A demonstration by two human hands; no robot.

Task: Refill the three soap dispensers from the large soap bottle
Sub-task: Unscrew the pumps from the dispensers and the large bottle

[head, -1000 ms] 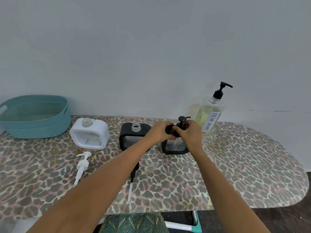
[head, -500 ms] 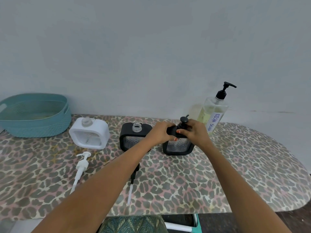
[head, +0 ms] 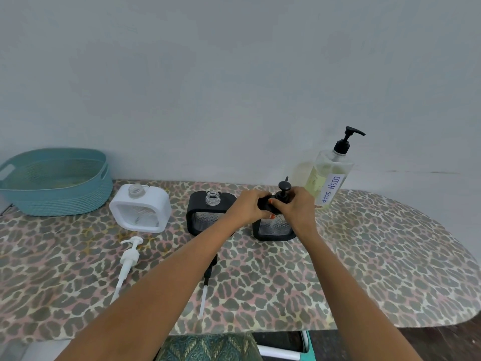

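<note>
Near edge: the table (head: 364, 269), under a leopard-print cover, ended at 6 o'clock, straight beneath both forearms.
Loose white pump (head: 129, 257): lay flat at 8 o'clock of the hands, tube toward the near edge.
Loose black pump (head: 207, 280): lay flat at 7 o'clock, its head hidden under the left forearm.
Open room: the widest bare stretch of cover ran from 3 to 5 o'clock of the hands, out to the table's rounded end.
Left hand (head: 246, 208): fingers curled round the top corner of the right black dispenser (head: 276, 229), steadying it.
Right hand (head: 296, 208): fingers curled round the collar of the fitted pump (head: 284, 187); fingertips hidden.
Change: within the last second the fitted pump's nozzle swung from 3 o'clock round toward 12; the dispenser stayed standing.
Meaning: judged an unscrewing, the last of three openings; pouring not yet begun.
Middle black dispenser (head: 208, 212): at 9 o'clock, just beside the left hand, neck open.
White dispenser (head: 141, 208): farther along 9 o'clock, neck open.
Large soap bottle (head: 329, 178): upright at 1 o'clock, near the right hand, pump on, an easy thing to knock.
Basket (head: 56, 181): at 10 o'clock, well apart.
Wall (head: 234, 100): closed off 12 o'clock behind the bottle.
</note>
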